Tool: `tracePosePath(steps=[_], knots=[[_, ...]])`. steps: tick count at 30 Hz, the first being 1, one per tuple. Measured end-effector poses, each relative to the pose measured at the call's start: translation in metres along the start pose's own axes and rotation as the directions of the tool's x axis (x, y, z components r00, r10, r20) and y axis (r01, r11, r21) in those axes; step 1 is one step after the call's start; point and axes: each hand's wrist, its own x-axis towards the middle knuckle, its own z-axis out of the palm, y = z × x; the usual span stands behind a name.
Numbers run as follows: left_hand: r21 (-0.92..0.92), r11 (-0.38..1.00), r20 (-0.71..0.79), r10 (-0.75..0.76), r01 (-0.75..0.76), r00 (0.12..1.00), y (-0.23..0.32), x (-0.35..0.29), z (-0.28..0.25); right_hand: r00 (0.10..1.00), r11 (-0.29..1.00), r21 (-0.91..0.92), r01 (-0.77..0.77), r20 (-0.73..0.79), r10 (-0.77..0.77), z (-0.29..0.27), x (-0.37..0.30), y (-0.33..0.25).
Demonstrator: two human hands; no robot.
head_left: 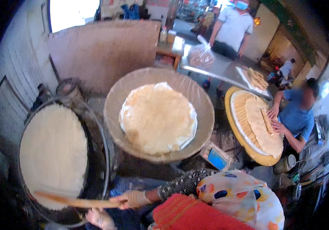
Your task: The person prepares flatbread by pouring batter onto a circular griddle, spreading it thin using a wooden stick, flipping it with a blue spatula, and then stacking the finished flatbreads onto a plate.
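Note:
My right hand point(133, 199), at the end of a black-and-white patterned sleeve, is closed around the handle of a long flat wooden spatula point(72, 201). The spatula reaches left over the near edge of a big pale flatbread point(53, 153), which covers most of a round dark griddle point(95, 168). Just below the spatula, by the griddle's rim, is my left hand point(99, 219), with fingers curled together. What those fingers hold, if anything, is hidden. In front of me stands a wide shallow basket point(111, 103) holding stacked golden flatbreads point(158, 119) on white cloth.
A blue-screened scale point(217, 158) sits beside the basket. At right, a co-worker point(296, 115) presses a rolled flatbread on a round yellow-rimmed tray point(233, 126). A metal table point(225, 78) bears a plastic bag point(201, 55) and a pile of rolls point(257, 78). Another person stands behind it.

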Motion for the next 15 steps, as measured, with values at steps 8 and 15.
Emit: tracePosePath(steps=[8, 15], knots=[[-0.199, 0.811, -0.550, 0.373, -0.551, 0.747, 0.081, -0.060, -0.059, 0.992, 0.992, 0.025, -0.124, 0.017, 0.124, -0.068, -0.055, -0.056], [-0.036, 0.765, -0.429, 0.569, -0.643, 0.701, 0.124, 0.126, -0.153, 0.860, 0.924, 0.329, -0.194, -0.396, 0.321, -0.077, -0.165, -0.019]])
